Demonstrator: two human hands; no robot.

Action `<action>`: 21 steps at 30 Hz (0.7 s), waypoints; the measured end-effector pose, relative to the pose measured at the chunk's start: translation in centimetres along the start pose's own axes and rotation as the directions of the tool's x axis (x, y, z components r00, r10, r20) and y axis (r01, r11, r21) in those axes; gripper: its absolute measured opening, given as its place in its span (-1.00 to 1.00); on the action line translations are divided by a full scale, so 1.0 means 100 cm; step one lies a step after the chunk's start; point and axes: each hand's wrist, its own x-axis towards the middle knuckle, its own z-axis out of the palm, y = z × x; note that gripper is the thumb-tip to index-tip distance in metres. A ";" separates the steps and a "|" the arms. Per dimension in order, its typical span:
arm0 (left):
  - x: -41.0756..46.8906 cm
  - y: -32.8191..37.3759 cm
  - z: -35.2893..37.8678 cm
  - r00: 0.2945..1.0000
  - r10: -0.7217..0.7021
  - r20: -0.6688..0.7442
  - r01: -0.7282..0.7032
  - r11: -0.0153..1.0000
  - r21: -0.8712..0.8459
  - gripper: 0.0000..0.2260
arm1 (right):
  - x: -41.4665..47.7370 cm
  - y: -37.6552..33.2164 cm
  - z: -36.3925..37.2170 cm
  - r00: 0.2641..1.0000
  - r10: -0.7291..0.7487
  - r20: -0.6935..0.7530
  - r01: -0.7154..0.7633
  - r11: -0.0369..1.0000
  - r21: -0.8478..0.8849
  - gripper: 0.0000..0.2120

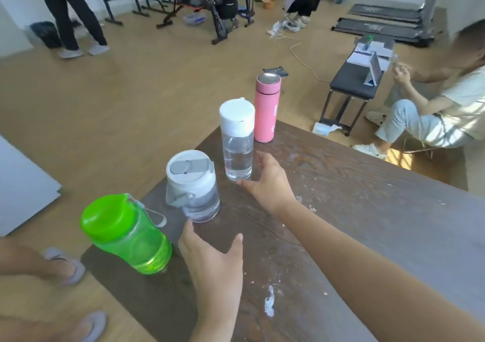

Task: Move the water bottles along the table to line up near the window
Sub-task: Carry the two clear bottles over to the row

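Observation:
Several bottles stand in a row along the left edge of the dark wooden table [354, 210]. Nearest is a green bottle [128, 236], then a squat clear bottle with a white and grey lid [193, 186], a tall clear bottle with a white cap [237, 139], and a pink flask [266, 108] at the far corner. My left hand [212, 263] is open, its fingertips close to the squat bottle's base, holding nothing. My right hand [267, 181] is open just right of the tall clear bottle's base, fingers spread beside it.
The table's left edge drops to a wooden floor, with feet in grey slippers [68, 265] close by. A seated person [430, 110] and a dark bench [359, 79] are beyond the far right corner. White paint flecks [269, 302] mark the tabletop.

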 end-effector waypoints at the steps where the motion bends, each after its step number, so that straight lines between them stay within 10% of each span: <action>1: 0.004 0.002 0.003 1.000 -0.004 -0.014 0.004 1.000 -0.002 -0.07 | 0.006 -0.002 0.006 1.000 0.007 -0.007 -0.007 1.000 0.002 -0.22; 14: 0.073 -0.003 0.018 0.976 0.064 -0.210 -0.085 0.992 -0.091 -0.31 | 0.026 0.005 0.033 0.979 0.085 -0.183 -0.066 0.992 0.107 -0.34; 21: 0.050 0.012 0.046 0.985 0.158 -0.074 -0.166 0.981 -0.105 -0.38 | -0.026 0.041 -0.028 0.950 0.130 -0.284 -0.085 0.982 0.166 -0.31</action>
